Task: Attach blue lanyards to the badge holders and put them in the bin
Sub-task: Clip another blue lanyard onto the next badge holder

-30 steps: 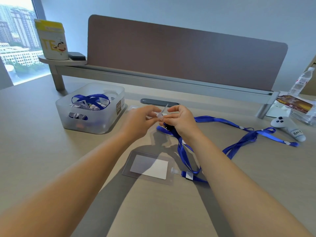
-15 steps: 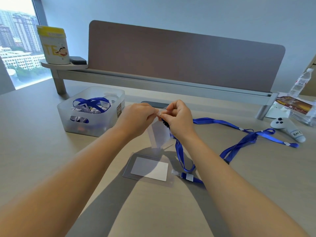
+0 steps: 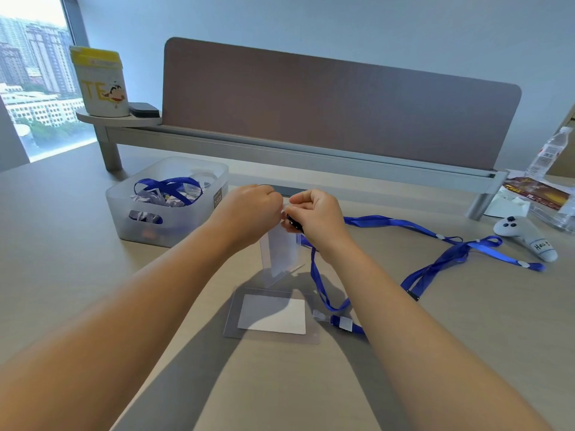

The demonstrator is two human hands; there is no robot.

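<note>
A clear badge holder [image 3: 280, 255] hangs upright above the desk, pinched at its top by my left hand [image 3: 250, 214]. My right hand [image 3: 315, 216] pinches the black clip of a blue lanyard [image 3: 385, 222] against that top edge; the strap trails right across the desk. The joint between clip and holder is hidden by my fingers. A second badge holder [image 3: 273, 314] with a white card lies flat below, and a lanyard end [image 3: 345, 323] lies beside it. The translucent bin [image 3: 186, 222] at the left holds several blue lanyards with badge holders.
A white game controller [image 3: 525, 233] lies at the right, with a water bottle [image 3: 549, 154] and printed packets [image 3: 535, 192] behind it. A brown divider panel [image 3: 339, 104] on a grey rail spans the back. A yellow-lidded tub [image 3: 101, 84] stands on the rail's left shelf.
The badge holder has swung from edge-on between my fingers to hanging upright below both hands. My hands have closed together at its top. The camera has tilted slightly.
</note>
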